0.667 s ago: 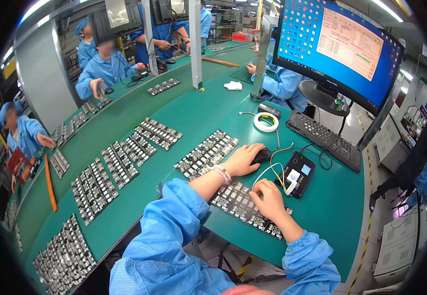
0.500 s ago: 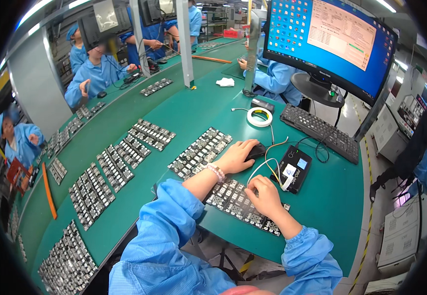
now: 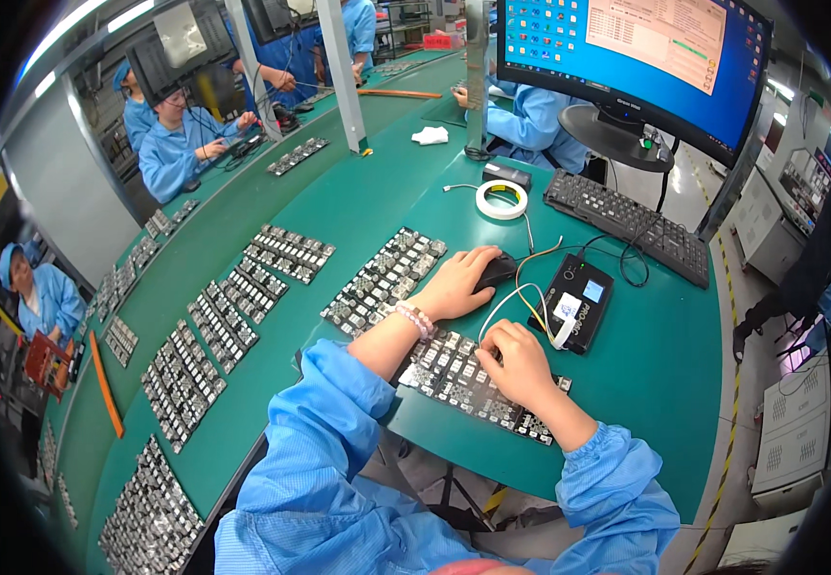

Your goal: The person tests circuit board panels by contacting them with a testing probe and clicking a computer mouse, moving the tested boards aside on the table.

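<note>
My left hand (image 3: 455,286) lies over a black computer mouse (image 3: 501,271), its fingers curved along the side and top. A beaded bracelet (image 3: 415,320) circles that wrist. My right hand (image 3: 521,366) is closed in a pinch at the end of a white cable (image 3: 498,307), just over a panel of small circuit boards (image 3: 446,367). The cable's tip is hidden by my fingers, so contact with a board cannot be made out. From there the cable loops to a black box with a small lit screen (image 3: 592,291). Beyond my left wrist lies another circuit board panel (image 3: 377,280).
A keyboard (image 3: 616,222) and monitor (image 3: 626,57) stand at the back right, near a roll of white tape (image 3: 501,200). More board panels (image 3: 183,383) line the green table (image 3: 339,192) at left. Co-workers in blue sit across, beyond metal posts (image 3: 343,86).
The view has shifted slightly. My left hand stays on the mouse and my right hand keeps its pinch over the panel. A co-worker at far left has brought their hands closer together.
</note>
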### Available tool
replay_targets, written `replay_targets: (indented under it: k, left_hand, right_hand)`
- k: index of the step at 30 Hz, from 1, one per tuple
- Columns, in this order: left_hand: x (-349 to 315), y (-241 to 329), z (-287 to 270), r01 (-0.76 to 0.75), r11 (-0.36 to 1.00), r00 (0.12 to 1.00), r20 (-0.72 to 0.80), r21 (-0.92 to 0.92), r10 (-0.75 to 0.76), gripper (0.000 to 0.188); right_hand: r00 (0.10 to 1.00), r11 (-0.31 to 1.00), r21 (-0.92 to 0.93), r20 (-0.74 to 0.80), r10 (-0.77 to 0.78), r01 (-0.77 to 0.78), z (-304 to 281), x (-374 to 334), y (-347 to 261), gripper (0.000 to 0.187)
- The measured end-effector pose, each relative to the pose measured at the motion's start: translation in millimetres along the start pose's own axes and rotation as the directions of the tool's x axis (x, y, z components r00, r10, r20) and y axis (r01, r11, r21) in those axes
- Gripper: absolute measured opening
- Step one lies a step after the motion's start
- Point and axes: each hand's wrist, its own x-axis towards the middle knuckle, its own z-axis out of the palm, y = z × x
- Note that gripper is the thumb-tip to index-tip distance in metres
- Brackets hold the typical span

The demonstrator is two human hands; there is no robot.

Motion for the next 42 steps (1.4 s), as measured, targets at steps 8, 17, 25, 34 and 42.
replay_targets:
  k: [8,17,25,34,42]
  left_hand:
    - [-0.5,0.3,-0.6,0.006,1.0,1.0,-0.005,0.029,-0.006,0.067]
    - [-1.7,-0.6,1.0,-0.011,1.0,1.0,-0.008,0.021,0.011,0.065]
    - [-1.1,-4.1,4.1,-0.061,0.997,0.995,-0.073,0.045,0.064,0.063]
    - [-0.8,-3.2,4.1,-0.054,0.998,0.997,-0.057,0.036,0.056,0.063]
    - [-1.3,-3.3,4.0,-0.052,0.997,0.997,-0.063,0.049,0.055,0.063]
  right_hand:
    - [1.0,1.0,0.0,-0.01,0.005,-0.005,1.6,1.1,0.9,0.013]
    - [0.999,1.0,-0.011,-0.033,-0.025,0.024,3.3,-1.2,2.1,0.011]
    - [0.999,1.0,-0.005,-0.033,-0.026,0.026,2.2,-0.1,1.7,0.009]
    - [0.999,0.999,-0.017,-0.034,-0.028,0.027,1.7,-0.5,1.5,0.009]
    - [0.999,1.0,-0.02,-0.031,-0.023,0.023,2.5,-0.6,2.0,0.01]
